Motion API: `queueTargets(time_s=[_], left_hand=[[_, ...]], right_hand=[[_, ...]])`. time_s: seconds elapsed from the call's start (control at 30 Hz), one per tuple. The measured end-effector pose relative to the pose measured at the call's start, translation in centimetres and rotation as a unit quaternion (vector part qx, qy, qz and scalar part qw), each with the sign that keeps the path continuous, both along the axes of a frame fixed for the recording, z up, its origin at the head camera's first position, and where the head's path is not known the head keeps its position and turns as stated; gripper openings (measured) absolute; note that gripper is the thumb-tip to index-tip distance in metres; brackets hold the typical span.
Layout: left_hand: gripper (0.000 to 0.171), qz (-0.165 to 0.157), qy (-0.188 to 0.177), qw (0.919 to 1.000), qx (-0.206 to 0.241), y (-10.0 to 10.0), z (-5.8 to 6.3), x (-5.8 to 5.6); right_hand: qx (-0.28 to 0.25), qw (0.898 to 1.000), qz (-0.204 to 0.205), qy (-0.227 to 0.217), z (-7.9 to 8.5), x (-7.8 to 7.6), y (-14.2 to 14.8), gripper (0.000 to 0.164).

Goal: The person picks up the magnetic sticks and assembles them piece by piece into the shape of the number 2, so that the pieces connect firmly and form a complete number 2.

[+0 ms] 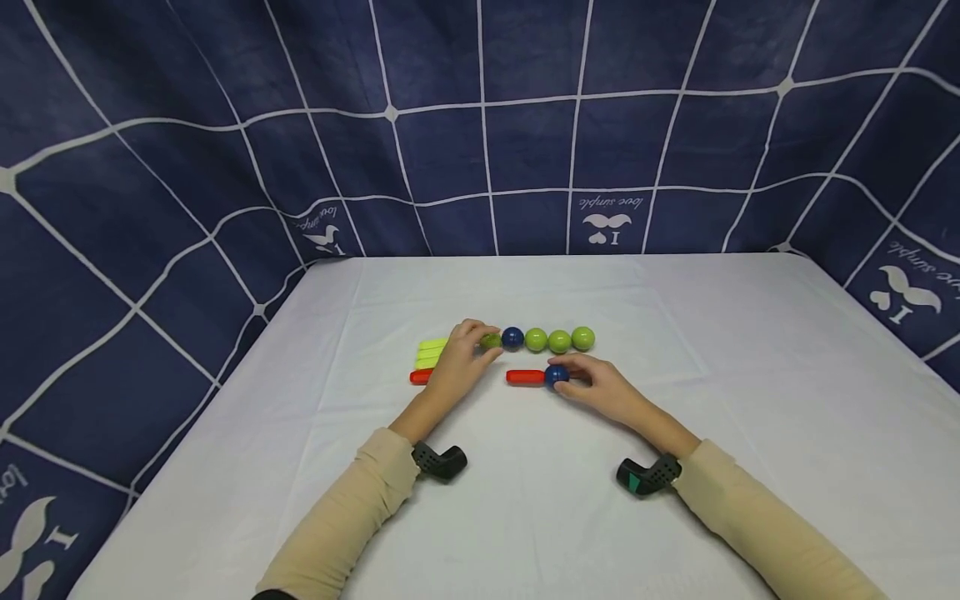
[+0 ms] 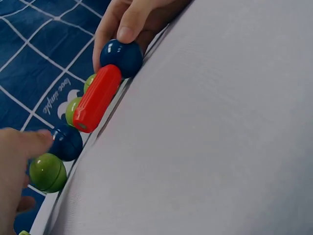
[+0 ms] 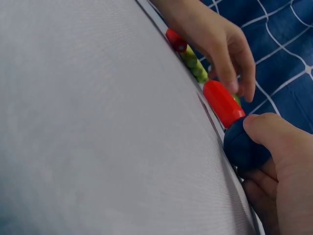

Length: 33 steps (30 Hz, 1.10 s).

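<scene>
My right hand [image 1: 603,387] pinches a glossy blue ball [image 1: 557,377] between thumb and fingers. A short ribbed red stick [image 2: 98,98] meets the ball's left side, its other end pointing toward my left hand. My left hand [image 1: 461,362] is at the left end of a row of balls, its thumb and fingers spread about a green ball [image 2: 48,173]. Whether it touches that ball cannot be told. In the right wrist view, the left fingers hang loosely apart. Beside the green ball is another blue ball [image 1: 512,337].
Three more green balls [image 1: 559,341] continue the row rightward. Several yellow-green sticks [image 1: 431,353] lie side by side left of my left hand, with another red stick [image 1: 421,377] in front of them. A white cloth covers the table [image 1: 525,500]; a navy checked curtain [image 1: 525,150] hangs behind.
</scene>
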<state>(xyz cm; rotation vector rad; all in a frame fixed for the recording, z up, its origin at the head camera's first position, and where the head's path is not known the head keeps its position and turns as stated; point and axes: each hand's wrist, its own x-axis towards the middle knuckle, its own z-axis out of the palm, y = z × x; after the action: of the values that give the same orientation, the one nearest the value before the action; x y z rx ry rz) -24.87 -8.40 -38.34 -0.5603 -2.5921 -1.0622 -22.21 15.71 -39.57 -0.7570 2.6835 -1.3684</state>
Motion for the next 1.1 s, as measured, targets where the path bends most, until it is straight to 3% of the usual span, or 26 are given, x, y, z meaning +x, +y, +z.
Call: queueTargets(time_s=[0.13, 0.23, 0.53, 0.7, 0.93, 1.0, 1.1], left_hand=[[0.042, 0.019, -0.025, 0.9973, -0.067, -0.1, -0.2, -0.2], [0.040, 0.021, -0.036, 0.9950, -0.091, -0.3, -0.2, -0.2], [0.024, 0.042, -0.027, 0.9958, -0.077, -0.4, -0.3, -0.2], [0.026, 0.049, -0.023, 0.9981, -0.027, -0.2, -0.3, -0.4], [0.030, -0.020, -0.046, 0.9961, 0.072, -0.1, -0.3, 0.0], [0.029, -0.043, -0.054, 0.9945, 0.079, -0.1, -0.1, 0.2], [0.028, -0.075, -0.060, 0.9938, 0.056, -0.1, 0.0, 0.3]], right_hand=[[-0.002, 1.000, 0.002, 0.003, -0.4, -0.3, 0.2, 0.041], [0.000, 1.000, 0.001, 0.002, -0.3, -0.2, 0.0, 0.041], [0.008, 1.000, -0.005, -0.005, 2.2, 1.5, -0.9, 0.038], [0.013, 1.000, -0.005, -0.006, 3.0, 1.9, -0.8, 0.038], [0.010, 1.000, -0.009, -0.014, 3.0, 1.5, -0.2, 0.038], [0.009, 1.000, -0.013, -0.018, 3.0, 1.3, 0.2, 0.038], [0.004, 0.999, -0.019, -0.026, 2.4, 0.6, 0.8, 0.039]])
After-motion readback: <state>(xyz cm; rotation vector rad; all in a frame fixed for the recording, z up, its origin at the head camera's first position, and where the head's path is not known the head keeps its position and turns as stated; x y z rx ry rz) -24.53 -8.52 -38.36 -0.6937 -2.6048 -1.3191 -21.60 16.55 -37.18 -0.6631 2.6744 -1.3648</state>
